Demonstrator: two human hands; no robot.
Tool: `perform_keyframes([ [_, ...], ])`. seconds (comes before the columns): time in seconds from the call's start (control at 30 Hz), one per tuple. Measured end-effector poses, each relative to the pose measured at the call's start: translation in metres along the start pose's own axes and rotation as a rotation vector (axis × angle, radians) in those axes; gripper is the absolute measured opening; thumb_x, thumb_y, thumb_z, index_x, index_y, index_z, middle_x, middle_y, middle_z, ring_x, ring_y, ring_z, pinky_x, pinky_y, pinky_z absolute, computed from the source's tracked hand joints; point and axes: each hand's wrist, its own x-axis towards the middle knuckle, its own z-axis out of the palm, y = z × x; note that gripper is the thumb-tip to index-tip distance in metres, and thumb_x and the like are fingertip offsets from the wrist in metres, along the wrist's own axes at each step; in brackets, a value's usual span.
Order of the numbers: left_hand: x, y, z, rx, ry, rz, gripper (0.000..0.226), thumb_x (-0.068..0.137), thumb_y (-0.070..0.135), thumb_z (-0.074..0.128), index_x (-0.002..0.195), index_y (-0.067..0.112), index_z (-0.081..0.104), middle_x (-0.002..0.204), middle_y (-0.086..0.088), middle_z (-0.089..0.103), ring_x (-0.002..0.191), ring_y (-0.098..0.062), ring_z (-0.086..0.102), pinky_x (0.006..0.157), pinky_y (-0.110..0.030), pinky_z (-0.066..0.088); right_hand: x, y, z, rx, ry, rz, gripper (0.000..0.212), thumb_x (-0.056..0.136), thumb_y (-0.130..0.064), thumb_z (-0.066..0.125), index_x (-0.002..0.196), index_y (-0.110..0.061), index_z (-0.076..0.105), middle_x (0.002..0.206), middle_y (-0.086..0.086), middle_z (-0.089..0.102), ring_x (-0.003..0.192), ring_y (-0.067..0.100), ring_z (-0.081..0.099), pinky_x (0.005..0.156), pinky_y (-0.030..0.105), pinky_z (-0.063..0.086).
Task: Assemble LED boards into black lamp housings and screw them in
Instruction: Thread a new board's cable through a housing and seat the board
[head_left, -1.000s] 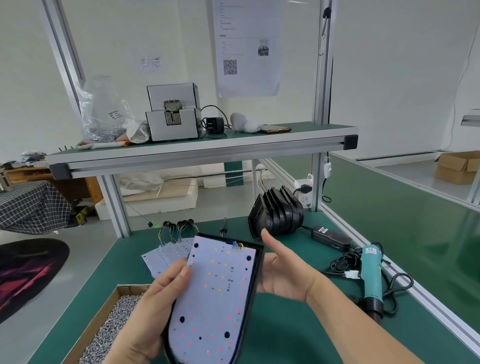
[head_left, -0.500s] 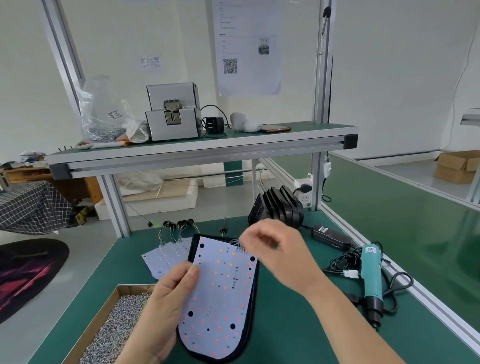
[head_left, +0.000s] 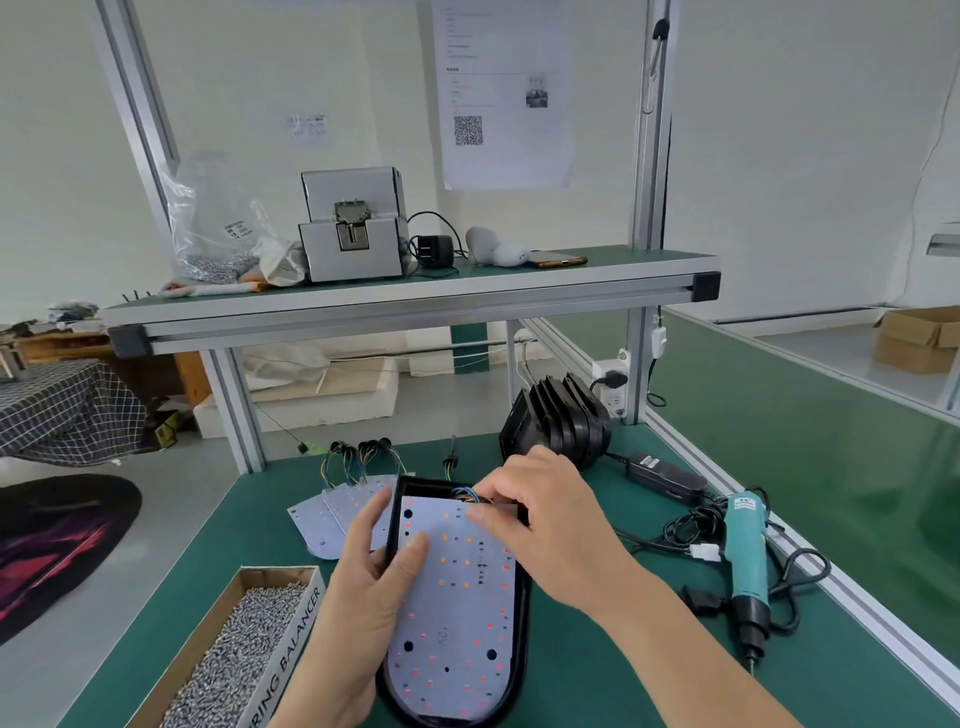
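1. Since half a second ago, the right hand (head_left: 540, 519) has dropped onto the far end of the black lamp housing (head_left: 522, 623), which now lies flatter over the counter (head_left: 597, 675).
2. Its fingers (head_left: 493, 488) curl tightly over the coloured wires (head_left: 465, 493), thumb on the LED board (head_left: 457, 597) inside the housing.
3. The left hand (head_left: 363, 587) grips the housing's left rim, thumb pressing the board.
4. The wires should probably be tucked clear of the rim and the board seated flat, holes aligned, before using the screw box (head_left: 234, 639) left of the housing or the electric screwdriver (head_left: 745, 561) well right of it.
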Motion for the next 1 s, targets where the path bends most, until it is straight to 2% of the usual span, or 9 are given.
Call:
perform_keyframes([
  [0.13,-0.001,-0.001,0.002,-0.120,-0.055,-0.056,0.050,0.073,0.021,0.077,0.121,0.032,0.065,0.117,-0.008,0.073,0.104,-0.029,0.071,0.085,-0.043,0.058,-0.007,-0.004,0.009,-0.008,0.050,-0.024,0.011,0.092,-0.024,0.071,0.090,-0.014,0.072,0.084,-0.006,0.051,0.076,0.012,0.047,0.072,0.024,0.040],
  [0.27,0.000,-0.001,0.000,-0.173,-0.045,-0.088,0.044,0.074,0.018,0.077,0.115,0.029,0.067,0.112,-0.013,0.074,0.097,-0.035,0.073,0.074,-0.041,0.062,-0.013,-0.001,0.014,-0.021,0.090,0.010,0.014,0.091,-0.022,0.072,0.100,-0.016,0.063,0.089,-0.013,0.046,0.075,0.010,0.049,0.071,0.026,0.045],
  [0.43,0.001,0.003,-0.002,-0.195,-0.054,-0.104,0.044,0.078,0.021,0.072,0.120,0.018,0.060,0.111,-0.018,0.072,0.090,-0.034,0.072,0.074,-0.045,0.061,-0.009,-0.001,0.009,-0.027,0.097,0.020,0.020,0.086,-0.019,0.076,0.079,-0.018,0.057,0.081,-0.009,0.050,0.076,0.011,0.048,0.069,0.026,0.044],
  [0.57,0.002,0.009,-0.007,-0.245,-0.095,-0.111,0.042,0.080,0.020,0.070,0.121,0.019,0.061,0.117,-0.015,0.071,0.095,-0.031,0.072,0.081,-0.048,0.061,-0.004,0.014,-0.002,0.583,0.237,0.270,0.018,0.095,-0.009,0.059,0.093,-0.025,0.066,0.077,-0.004,0.055,0.065,0.010,0.045,0.063,0.024,0.038],
  [0.7,-0.003,0.011,-0.004,-0.306,-0.192,-0.171,0.037,0.078,0.020,0.073,0.114,0.019,0.066,0.122,-0.017,0.069,0.098,-0.032,0.070,0.084,-0.050,0.059,-0.012,0.026,0.005,0.977,-0.274,0.451,0.045,0.096,0.009,0.044,0.124,-0.019,0.066,0.119,0.012,0.070,0.081,0.017,0.060,0.067,0.032,0.046],
  [0.73,-0.004,0.011,-0.002,-0.314,-0.208,-0.181,0.037,0.079,0.020,0.073,0.115,0.018,0.066,0.123,-0.018,0.068,0.100,-0.033,0.070,0.085,-0.051,0.058,-0.016,0.025,0.011,1.003,-0.368,0.470,0.043,0.092,0.008,0.051,0.118,-0.020,0.071,0.117,0.015,0.072,0.089,0.018,0.063,0.074,0.034,0.050],
  [0.8,-0.005,0.012,0.000,-0.323,-0.227,-0.189,0.035,0.082,0.017,0.070,0.117,0.018,0.065,0.124,-0.018,0.068,0.101,-0.034,0.069,0.085,-0.052,0.058,-0.023,0.021,0.022,0.968,-0.435,0.488,0.042,0.087,-0.003,0.057,0.100,-0.037,0.078,0.099,-0.008,0.077,0.087,0.005,0.067,0.076,0.024,0.054],
  [0.87,-0.005,0.015,-0.001,-0.345,-0.211,-0.184,0.033,0.082,0.013,0.070,0.114,0.016,0.067,0.120,-0.020,0.069,0.096,-0.035,0.070,0.079,-0.051,0.060,-0.025,0.019,0.029,0.799,-0.344,0.442,0.039,0.085,-0.012,0.054,0.086,-0.045,0.075,0.084,-0.025,0.072,0.079,-0.003,0.063,0.072,0.016,0.051],
  [1.0,-0.008,0.018,0.000,-0.298,-0.142,-0.142,0.042,0.074,0.009,0.078,0.114,0.013,0.066,0.114,-0.021,0.071,0.090,-0.039,0.071,0.074,-0.051,0.060,-0.026,0.026,0.041,0.685,-0.180,0.487,0.018,0.071,-0.028,0.059,0.062,-0.043,0.064,0.062,-0.025,0.060,0.060,-0.001,0.047,0.065,0.023,0.043],
])
